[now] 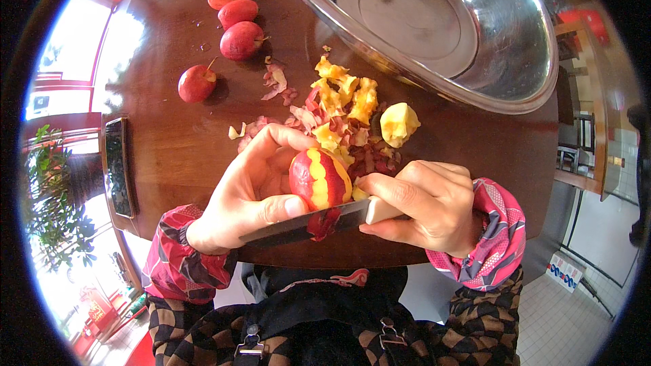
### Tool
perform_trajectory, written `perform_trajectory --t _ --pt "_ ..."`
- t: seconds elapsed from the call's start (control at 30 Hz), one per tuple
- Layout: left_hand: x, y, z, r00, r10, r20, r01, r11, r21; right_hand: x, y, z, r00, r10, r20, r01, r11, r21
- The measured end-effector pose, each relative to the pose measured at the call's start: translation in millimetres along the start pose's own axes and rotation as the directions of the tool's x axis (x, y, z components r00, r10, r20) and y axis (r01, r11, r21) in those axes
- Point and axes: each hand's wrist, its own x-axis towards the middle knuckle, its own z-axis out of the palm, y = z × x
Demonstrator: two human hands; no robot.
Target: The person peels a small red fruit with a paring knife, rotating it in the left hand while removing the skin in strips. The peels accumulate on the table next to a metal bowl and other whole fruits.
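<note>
My left hand [259, 188] holds a partly peeled red apple [307, 180], with yellow strips of flesh showing between bands of skin. In my right hand [424, 201] is the pale handle of a knife [335, 218], its blade lying along the apple's near side. A dark red strip of peel hangs at the blade. Just beyond my hands lie a heap of peelings [305, 117] and several yellow cores or cut pieces [363, 101]. A peeled yellow fruit [400, 124] sits to their right.
Several unpeeled red apples [242, 40] stand at the back left of the brown wooden table [168, 147]. A large metal basin [407, 15] occupies the back right. Near the left edge lies a dark smartphone [118, 168]. Leafy plants [53, 198] stand beyond the table.
</note>
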Motion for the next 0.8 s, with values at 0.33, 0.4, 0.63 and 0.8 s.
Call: perform_trajectory --t 0.33,0.4,0.63,0.8 --pt "-0.7 0.3 -2.0 1.000 0.000 0.000 0.000 0.999 0.033 -0.1 -0.8 0.5 1.000 0.006 0.009 -0.005 1.000 -0.013" --pt "-1.1 0.5 -2.0 1.000 -0.007 -0.009 0.007 1.000 0.030 0.2 -0.7 0.9 1.000 -0.002 0.003 0.002 1.000 -0.014" --pt "-1.9 1.6 -2.6 1.000 0.007 -0.013 -0.006 0.999 0.054 0.1 -2.3 0.7 1.000 0.005 0.004 -0.005 1.000 -0.021" --pt "-0.6 0.1 -4.6 1.000 0.030 0.000 -0.030 0.997 0.074 0.2 -3.3 0.6 1.000 -0.005 -0.004 0.005 1.000 -0.015"
